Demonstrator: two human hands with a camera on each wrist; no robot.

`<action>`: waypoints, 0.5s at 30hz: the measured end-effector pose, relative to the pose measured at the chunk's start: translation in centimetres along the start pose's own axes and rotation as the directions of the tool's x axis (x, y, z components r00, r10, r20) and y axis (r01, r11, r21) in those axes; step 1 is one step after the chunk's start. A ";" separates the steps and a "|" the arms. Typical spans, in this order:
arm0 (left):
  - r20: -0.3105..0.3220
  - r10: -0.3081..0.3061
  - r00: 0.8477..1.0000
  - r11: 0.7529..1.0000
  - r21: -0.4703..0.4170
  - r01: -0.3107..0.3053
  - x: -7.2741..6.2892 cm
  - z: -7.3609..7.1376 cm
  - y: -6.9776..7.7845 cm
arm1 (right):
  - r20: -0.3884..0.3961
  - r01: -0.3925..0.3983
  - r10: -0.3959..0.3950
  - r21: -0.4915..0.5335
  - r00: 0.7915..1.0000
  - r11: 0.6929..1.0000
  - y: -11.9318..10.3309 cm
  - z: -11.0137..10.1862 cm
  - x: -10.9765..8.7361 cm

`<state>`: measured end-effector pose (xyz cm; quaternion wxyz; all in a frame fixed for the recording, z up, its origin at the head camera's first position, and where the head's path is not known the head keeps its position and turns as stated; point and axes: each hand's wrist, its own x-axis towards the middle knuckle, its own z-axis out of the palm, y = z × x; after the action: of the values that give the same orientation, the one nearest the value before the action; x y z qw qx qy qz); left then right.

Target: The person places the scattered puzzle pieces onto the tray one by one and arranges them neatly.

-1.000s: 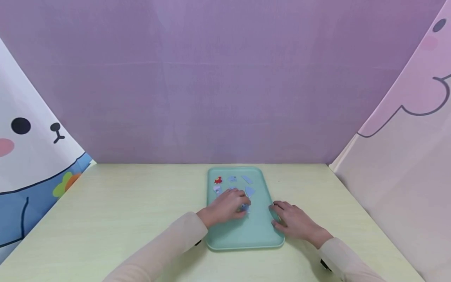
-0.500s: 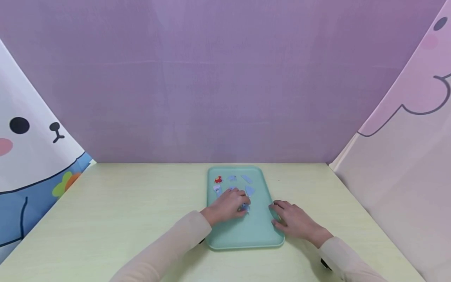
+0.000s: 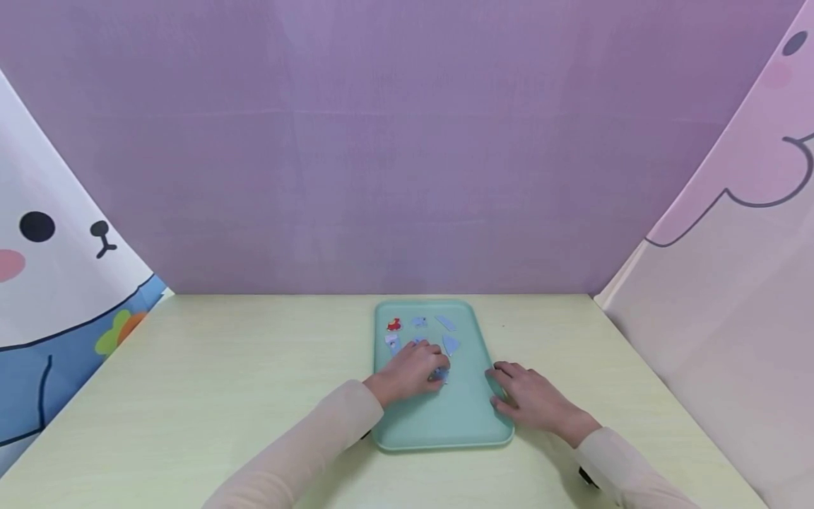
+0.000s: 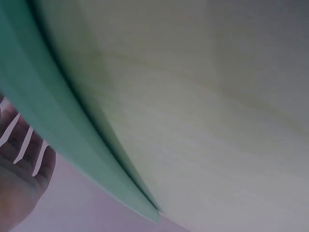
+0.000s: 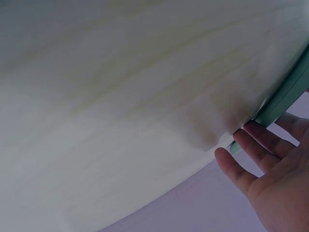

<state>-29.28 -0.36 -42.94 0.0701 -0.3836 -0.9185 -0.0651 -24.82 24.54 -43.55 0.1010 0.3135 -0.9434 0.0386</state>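
On the light wooden table lies a mint-green tray [image 3: 420,428]. My left hand [image 3: 410,371] reaches over the middle of it, thumb and fingers bent around a small flat blue printed piece [image 3: 439,375] that they partly cover. Just beyond are a light blue triangular piece [image 3: 451,345] and a pale blue printed piece [image 3: 393,343]; another blue piece is mostly hidden by the knuckles. My right hand [image 3: 531,396] rests at the tray's right rim, fingertips touching it. Seen from the right wrist, those fingers [image 5: 256,150] extend loosely along the edge.
Along the tray's far end sit a red figure piece [image 3: 394,324], a small blue piece [image 3: 419,322] and a long blue strip [image 3: 446,323]. A purple panel [image 3: 381,155] stands behind the table [image 3: 254,360], with printed panels [image 3: 57,297] on both sides.
My left hand has shifted very slightly left, and the blue piece under its fingers has moved a little with it. My right hand stays at the rim.
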 end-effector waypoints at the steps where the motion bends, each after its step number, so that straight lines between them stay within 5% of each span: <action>1: 0.004 -0.004 1.000 1.000 -0.002 0.004 0.0 0.0 0.0 | 0.001 0.001 -0.001 -0.001 1.000 1.000 0.0 0.0 0.0; 15: -0.008 -0.012 1.000 1.000 -0.020 0.011 0.4 0.0 0.2 | 0.005 0.000 0.000 0.003 1.000 1.000 -0.2 -0.3 0.0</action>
<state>-29.42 0.05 -42.86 0.0695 -0.3788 -0.9197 -0.0762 -24.64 24.43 -43.22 0.0980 0.3140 -0.9435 0.0393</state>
